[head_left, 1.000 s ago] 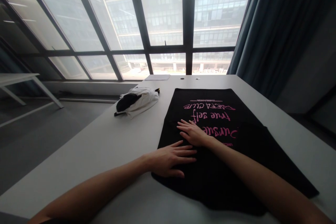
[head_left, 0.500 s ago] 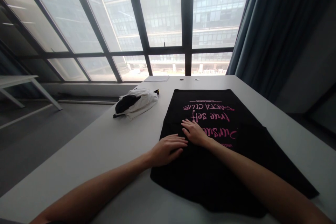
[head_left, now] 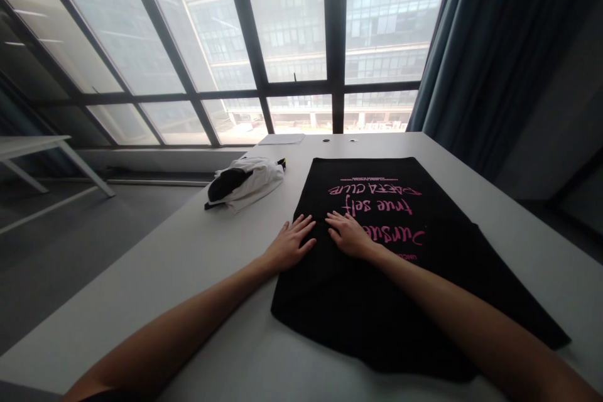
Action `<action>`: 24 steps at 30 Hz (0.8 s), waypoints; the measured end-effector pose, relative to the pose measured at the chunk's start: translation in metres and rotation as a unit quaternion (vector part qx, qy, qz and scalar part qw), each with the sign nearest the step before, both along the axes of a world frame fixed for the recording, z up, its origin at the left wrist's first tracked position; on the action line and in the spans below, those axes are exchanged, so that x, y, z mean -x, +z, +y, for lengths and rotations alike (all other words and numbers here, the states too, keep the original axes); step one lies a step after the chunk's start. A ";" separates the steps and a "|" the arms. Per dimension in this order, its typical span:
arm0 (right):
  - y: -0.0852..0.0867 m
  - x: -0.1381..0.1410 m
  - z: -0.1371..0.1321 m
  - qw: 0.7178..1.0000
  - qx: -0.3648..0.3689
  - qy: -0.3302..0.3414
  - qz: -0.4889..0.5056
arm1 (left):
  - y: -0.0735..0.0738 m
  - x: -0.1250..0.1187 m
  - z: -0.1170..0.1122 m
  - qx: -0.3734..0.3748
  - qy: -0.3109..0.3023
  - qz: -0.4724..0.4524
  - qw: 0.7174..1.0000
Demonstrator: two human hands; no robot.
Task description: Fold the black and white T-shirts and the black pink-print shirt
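Observation:
A black T-shirt (head_left: 377, 320) with pink lettering lies spread on the white table (head_left: 207, 264), its print upside down from where I look. My left hand (head_left: 289, 244) rests on the shirt's left edge, fingers spread and palm down. Close beside it, my right hand (head_left: 349, 235) lies flat on the cloth, its fingers stretched out over part of the print. Neither hand grips the fabric. The right forearm passes over the lower right part of the shirt and hides some of it.
A crumpled white and black garment (head_left: 252, 181) lies on the table to the left of the shirt. Sheets of white paper (head_left: 281, 139) are at the far edge, near the windows. Another white table (head_left: 35, 146) stands at the left, and a blue curtain (head_left: 475, 63) hangs at the right.
My left hand has moved away and to the left, from the shirt's inner area to its left edge, and its fingers have spread. The right hand has stayed in place.

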State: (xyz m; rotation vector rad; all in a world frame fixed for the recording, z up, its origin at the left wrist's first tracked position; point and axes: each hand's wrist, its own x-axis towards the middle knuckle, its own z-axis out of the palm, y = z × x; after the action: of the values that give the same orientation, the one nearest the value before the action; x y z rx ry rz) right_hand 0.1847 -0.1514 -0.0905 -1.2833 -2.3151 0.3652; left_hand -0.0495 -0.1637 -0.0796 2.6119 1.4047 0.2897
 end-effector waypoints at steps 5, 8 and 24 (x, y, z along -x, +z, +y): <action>0.002 0.000 0.000 1.000 0.004 0.002 0.001 | 0.000 0.000 0.000 0.002 0.001 0.004 1.000; 0.001 0.000 0.000 1.000 0.007 0.003 -0.001 | 0.001 0.000 0.000 0.004 0.001 0.004 1.000; 0.005 -0.001 -0.004 0.992 0.003 -0.126 -0.025 | 0.004 -0.001 -0.001 0.000 0.001 0.008 1.000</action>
State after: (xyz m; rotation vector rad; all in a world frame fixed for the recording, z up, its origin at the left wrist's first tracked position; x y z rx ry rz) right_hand 0.1860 -0.1554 -0.0855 -1.5816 -2.1570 0.2572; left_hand -0.0485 -0.1646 -0.0761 2.6173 1.4132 0.2702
